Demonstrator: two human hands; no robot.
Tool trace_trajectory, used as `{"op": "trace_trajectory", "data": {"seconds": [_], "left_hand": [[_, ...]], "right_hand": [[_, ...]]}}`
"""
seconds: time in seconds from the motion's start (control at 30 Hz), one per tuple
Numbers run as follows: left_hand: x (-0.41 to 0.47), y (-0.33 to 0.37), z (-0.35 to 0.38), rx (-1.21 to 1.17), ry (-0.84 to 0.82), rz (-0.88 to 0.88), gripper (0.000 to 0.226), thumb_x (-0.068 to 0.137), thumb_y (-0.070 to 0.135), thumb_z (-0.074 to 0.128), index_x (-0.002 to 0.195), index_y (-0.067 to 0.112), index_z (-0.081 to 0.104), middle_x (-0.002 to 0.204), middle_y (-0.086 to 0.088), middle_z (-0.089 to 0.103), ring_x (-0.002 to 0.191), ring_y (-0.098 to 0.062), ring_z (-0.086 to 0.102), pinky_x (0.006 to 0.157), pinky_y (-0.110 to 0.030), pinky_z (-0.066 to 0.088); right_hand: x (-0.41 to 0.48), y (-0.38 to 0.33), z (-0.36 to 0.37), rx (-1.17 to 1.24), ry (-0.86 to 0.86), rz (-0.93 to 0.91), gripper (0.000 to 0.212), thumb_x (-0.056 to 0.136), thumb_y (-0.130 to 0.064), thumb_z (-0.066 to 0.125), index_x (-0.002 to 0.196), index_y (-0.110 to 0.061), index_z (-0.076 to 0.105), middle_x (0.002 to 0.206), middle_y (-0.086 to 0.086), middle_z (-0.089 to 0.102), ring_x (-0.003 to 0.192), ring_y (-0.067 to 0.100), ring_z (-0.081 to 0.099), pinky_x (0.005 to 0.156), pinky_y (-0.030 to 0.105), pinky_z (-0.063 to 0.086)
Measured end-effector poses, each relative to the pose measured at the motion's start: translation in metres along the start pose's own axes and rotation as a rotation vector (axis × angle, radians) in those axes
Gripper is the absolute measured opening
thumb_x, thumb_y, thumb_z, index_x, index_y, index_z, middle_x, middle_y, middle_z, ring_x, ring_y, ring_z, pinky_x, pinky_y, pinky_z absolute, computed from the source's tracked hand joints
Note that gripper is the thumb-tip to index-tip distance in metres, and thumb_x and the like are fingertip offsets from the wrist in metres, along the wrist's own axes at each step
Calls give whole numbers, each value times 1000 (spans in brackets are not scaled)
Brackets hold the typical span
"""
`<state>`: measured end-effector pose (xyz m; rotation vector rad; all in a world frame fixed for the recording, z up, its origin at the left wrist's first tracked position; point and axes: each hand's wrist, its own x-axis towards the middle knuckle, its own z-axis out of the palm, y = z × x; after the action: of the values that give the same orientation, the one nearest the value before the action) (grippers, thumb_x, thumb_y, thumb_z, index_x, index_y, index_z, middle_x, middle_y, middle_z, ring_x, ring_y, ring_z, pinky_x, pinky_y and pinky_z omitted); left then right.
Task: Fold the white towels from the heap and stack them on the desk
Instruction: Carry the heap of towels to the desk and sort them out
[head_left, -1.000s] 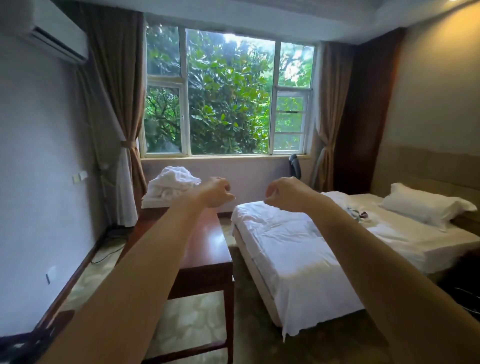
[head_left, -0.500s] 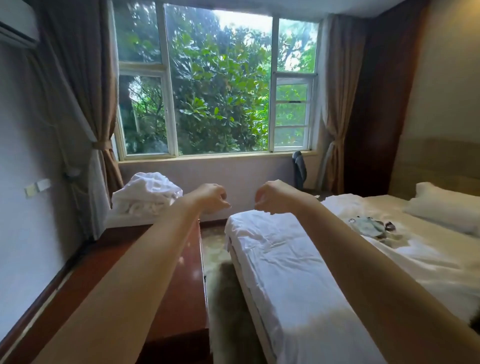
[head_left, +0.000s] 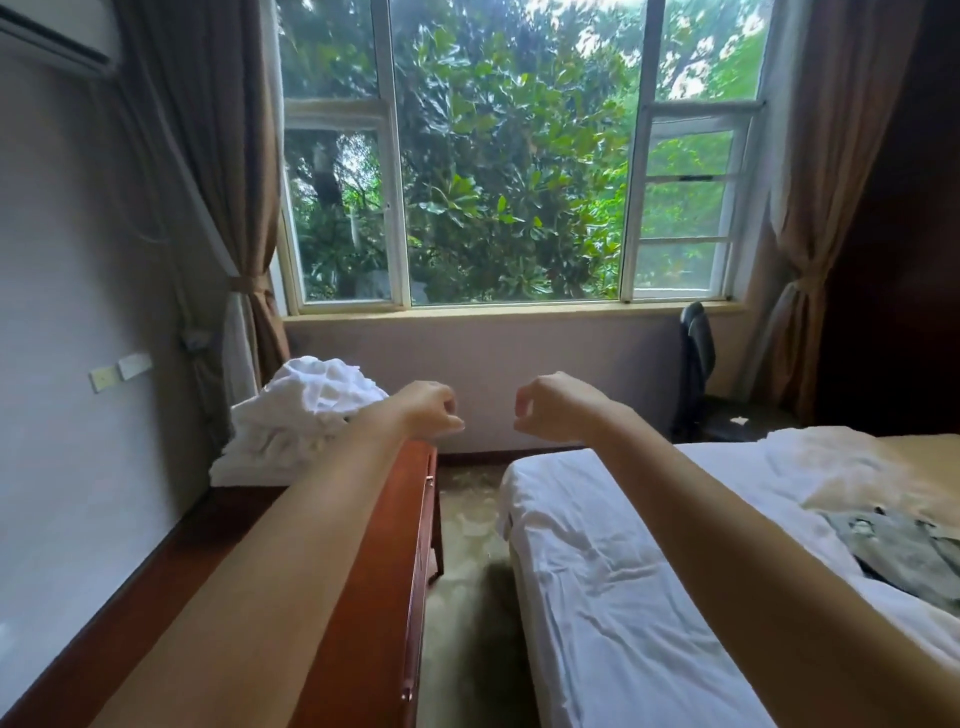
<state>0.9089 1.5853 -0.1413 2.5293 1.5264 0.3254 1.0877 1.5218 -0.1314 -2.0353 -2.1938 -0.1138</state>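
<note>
Ahead, both hands are raised with fingers curled into loose fists, and neither holds anything. The left hand (head_left: 428, 410) is above the wooden surface's (head_left: 363, 597) far right edge; the right hand (head_left: 550, 408) is off that edge, toward the bed (head_left: 623, 571). The heap of white towels (head_left: 301, 421) sits at the surface's far end.

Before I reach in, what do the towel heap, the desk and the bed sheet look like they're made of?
Towel heap: white terry cotton by the look, matt, with a nubbly pile and soft rumpled folds.
Desk: reddish-brown wood or veneer, lacquered; glossy highlights run along its edge.
Bed sheet: thin, smooth woven cloth, probably cotton, matt white, with fine sharp creases.
</note>
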Motion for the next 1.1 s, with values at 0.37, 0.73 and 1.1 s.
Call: {"op": "trace_trajectory", "data": {"seconds": [0.37,0.73,1.1], "left_hand": [[273,-118,-20,44,30,-51,29,90,32,58,108,10,64,110,-6,62,97,-20,57,82,-31,47],[400,-256,-51,21,119,-252,36,91,33,55,122,14,58,121,-3,58,104,-19,56,91,-33,49],[521,-387,-55,69,210,-499,34,93,31,56,120,10,59,119,-7,59,106,-24,58,90,-38,51]], "right_hand": [[284,38,21,-110,-77,-78,35,97,-34,49,119,-11,65,121,9,62,111,27,57,88,32,50],[514,-1,52,-50,-45,-283,37,97,-34,48,122,-11,63,121,11,60,110,29,57,84,32,49],[764,-56,112,78,-39,-552,30,90,-33,56,112,-14,64,114,8,64,105,28,60,80,28,44]]}}
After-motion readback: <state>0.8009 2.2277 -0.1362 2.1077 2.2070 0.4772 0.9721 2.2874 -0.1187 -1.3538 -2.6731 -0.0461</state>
